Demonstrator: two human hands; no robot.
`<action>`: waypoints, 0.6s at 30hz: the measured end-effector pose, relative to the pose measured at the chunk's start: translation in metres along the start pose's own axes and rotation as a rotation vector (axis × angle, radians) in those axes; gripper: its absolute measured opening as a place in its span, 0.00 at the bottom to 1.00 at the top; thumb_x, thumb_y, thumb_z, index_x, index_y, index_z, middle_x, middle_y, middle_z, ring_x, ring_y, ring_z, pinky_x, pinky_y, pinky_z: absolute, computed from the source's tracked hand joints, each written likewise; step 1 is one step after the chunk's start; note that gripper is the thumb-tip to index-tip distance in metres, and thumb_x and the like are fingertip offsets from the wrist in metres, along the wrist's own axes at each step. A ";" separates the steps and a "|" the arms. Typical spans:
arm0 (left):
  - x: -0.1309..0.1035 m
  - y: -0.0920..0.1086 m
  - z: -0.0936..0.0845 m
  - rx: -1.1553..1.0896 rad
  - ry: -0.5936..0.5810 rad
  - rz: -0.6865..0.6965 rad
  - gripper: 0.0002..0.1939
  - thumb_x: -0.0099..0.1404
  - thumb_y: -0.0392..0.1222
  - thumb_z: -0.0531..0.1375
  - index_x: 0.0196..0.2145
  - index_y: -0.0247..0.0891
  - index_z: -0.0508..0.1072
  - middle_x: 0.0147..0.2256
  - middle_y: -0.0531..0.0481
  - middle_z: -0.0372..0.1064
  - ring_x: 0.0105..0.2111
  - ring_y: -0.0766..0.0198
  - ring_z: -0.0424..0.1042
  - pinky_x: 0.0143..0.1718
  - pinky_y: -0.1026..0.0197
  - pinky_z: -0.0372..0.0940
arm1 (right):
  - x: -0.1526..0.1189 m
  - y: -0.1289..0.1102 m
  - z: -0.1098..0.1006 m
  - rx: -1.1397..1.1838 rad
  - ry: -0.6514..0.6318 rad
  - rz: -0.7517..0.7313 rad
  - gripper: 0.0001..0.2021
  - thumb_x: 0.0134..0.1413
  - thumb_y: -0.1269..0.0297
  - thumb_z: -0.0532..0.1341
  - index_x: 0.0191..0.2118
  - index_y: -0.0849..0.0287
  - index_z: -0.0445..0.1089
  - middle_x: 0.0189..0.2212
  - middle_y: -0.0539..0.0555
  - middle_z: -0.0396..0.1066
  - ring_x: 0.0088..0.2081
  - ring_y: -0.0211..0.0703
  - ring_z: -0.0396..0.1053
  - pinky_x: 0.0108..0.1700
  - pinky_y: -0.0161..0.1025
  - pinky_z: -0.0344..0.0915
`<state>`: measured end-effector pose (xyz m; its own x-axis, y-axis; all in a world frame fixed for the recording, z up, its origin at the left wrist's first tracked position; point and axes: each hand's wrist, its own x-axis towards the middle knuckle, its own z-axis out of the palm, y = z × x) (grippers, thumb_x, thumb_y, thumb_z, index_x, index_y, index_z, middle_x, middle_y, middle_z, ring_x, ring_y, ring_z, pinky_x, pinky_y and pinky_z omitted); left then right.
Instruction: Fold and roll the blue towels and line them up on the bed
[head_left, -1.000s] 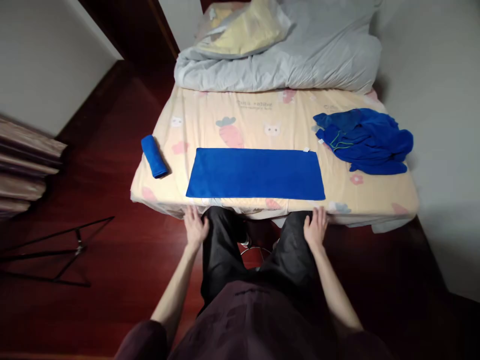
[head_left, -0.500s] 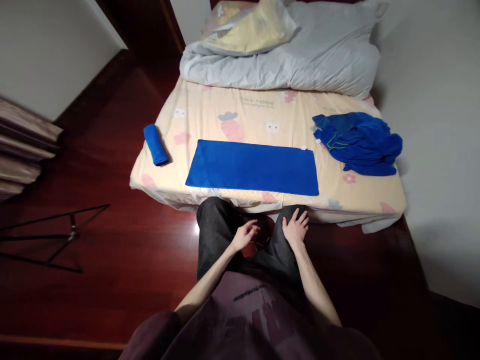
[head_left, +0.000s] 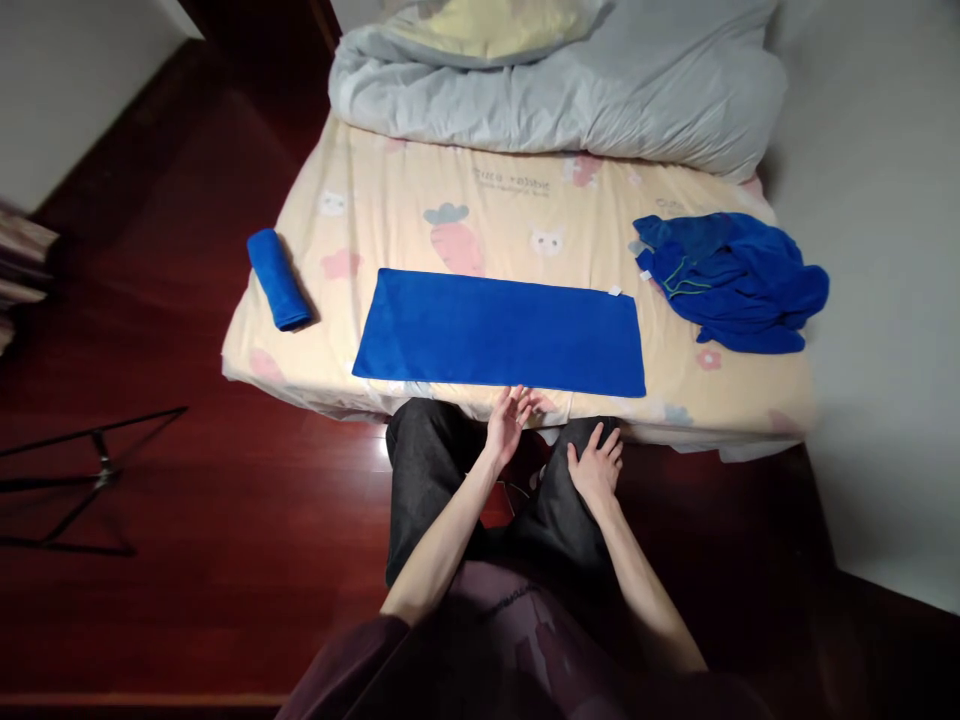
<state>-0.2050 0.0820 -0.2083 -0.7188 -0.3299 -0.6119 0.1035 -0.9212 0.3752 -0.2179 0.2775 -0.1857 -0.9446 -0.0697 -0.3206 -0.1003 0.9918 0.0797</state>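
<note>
A blue towel (head_left: 499, 330) lies flat on the bed, its long near edge close to the mattress edge and a small white tag at its far right. My left hand (head_left: 508, 428) is raised, fingers stretched and apart, by the towel's near edge; whether the fingertips touch it I cannot tell. Nothing is in that hand. On my right knee rests my right hand (head_left: 596, 465), palm down with the fingers spread, holding nothing. To the left lies a rolled blue towel (head_left: 278, 280). A crumpled heap of blue towels (head_left: 739, 285) sits at the right.
The bed (head_left: 360, 215) has a cream sheet with rabbit and carrot prints. A grey quilt (head_left: 525, 110) and a yellow pillow (head_left: 495, 30) lie at its head. Black tripod legs (head_left: 101, 470) stand on the dark red floor at left. A wall (head_left: 877, 300) borders the right side.
My left hand has moved forward from between my knees to the flat towel's near edge, its fingers now stretched out. My right hand stays on my knee. The view has shifted slightly.
</note>
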 end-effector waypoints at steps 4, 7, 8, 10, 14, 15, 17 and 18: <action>0.009 0.005 0.006 -0.010 0.022 -0.064 0.08 0.79 0.40 0.57 0.51 0.39 0.75 0.67 0.40 0.72 0.65 0.57 0.75 0.69 0.52 0.68 | 0.023 0.019 -0.042 -0.077 -0.301 -0.111 0.43 0.75 0.50 0.57 0.81 0.74 0.46 0.76 0.87 0.46 0.73 0.79 0.62 0.66 0.62 0.67; 0.014 0.008 0.008 -0.025 0.032 -0.098 0.09 0.80 0.40 0.55 0.46 0.38 0.76 0.67 0.40 0.71 0.66 0.57 0.74 0.70 0.52 0.68 | 0.066 0.031 -0.096 -0.064 -0.508 -0.342 0.30 0.74 0.57 0.57 0.75 0.64 0.65 0.70 0.73 0.67 0.68 0.67 0.71 0.69 0.58 0.67; 0.016 0.008 0.009 -0.023 0.034 -0.098 0.09 0.80 0.40 0.56 0.46 0.38 0.77 0.68 0.41 0.71 0.67 0.57 0.73 0.70 0.51 0.68 | 0.085 0.028 -0.115 -0.031 -0.491 -0.425 0.27 0.74 0.58 0.57 0.72 0.59 0.71 0.68 0.68 0.71 0.68 0.65 0.71 0.69 0.57 0.67; 0.020 0.007 0.012 -0.023 0.028 -0.086 0.10 0.80 0.40 0.57 0.48 0.39 0.78 0.70 0.43 0.69 0.69 0.56 0.71 0.71 0.50 0.67 | 0.127 0.006 -0.152 0.033 -0.401 -0.527 0.23 0.74 0.60 0.57 0.68 0.54 0.76 0.62 0.64 0.77 0.64 0.63 0.75 0.67 0.57 0.69; 0.028 0.007 0.020 -0.072 -0.016 -0.088 0.15 0.82 0.43 0.55 0.55 0.40 0.79 0.71 0.46 0.67 0.72 0.54 0.66 0.73 0.47 0.66 | 0.212 -0.089 -0.198 0.235 -0.225 -0.691 0.20 0.72 0.65 0.61 0.64 0.61 0.78 0.49 0.66 0.82 0.54 0.59 0.80 0.63 0.55 0.73; 0.030 0.007 0.022 -0.080 -0.026 -0.098 0.17 0.82 0.44 0.54 0.57 0.40 0.79 0.71 0.46 0.67 0.73 0.54 0.64 0.73 0.47 0.66 | 0.231 -0.116 -0.201 0.275 -0.206 -0.697 0.20 0.72 0.67 0.61 0.63 0.64 0.78 0.48 0.66 0.82 0.52 0.57 0.81 0.63 0.55 0.74; 0.032 0.006 0.023 -0.079 -0.039 -0.112 0.20 0.84 0.46 0.51 0.58 0.39 0.79 0.72 0.46 0.65 0.75 0.53 0.62 0.74 0.48 0.65 | 0.262 -0.167 -0.198 0.299 -0.195 -0.677 0.19 0.71 0.72 0.60 0.62 0.67 0.77 0.51 0.67 0.80 0.53 0.56 0.81 0.63 0.54 0.73; 0.032 0.005 0.022 -0.076 -0.042 -0.116 0.21 0.84 0.47 0.50 0.58 0.39 0.80 0.73 0.47 0.64 0.75 0.53 0.61 0.75 0.48 0.64 | 0.274 -0.188 -0.193 0.286 -0.194 -0.659 0.19 0.69 0.74 0.61 0.61 0.69 0.77 0.54 0.68 0.78 0.54 0.57 0.80 0.63 0.55 0.73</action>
<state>-0.2431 0.0712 -0.2106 -0.7567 -0.2134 -0.6179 0.0693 -0.9661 0.2488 -0.5179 0.0511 -0.1068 -0.6424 -0.6656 -0.3798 -0.5164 0.7422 -0.4272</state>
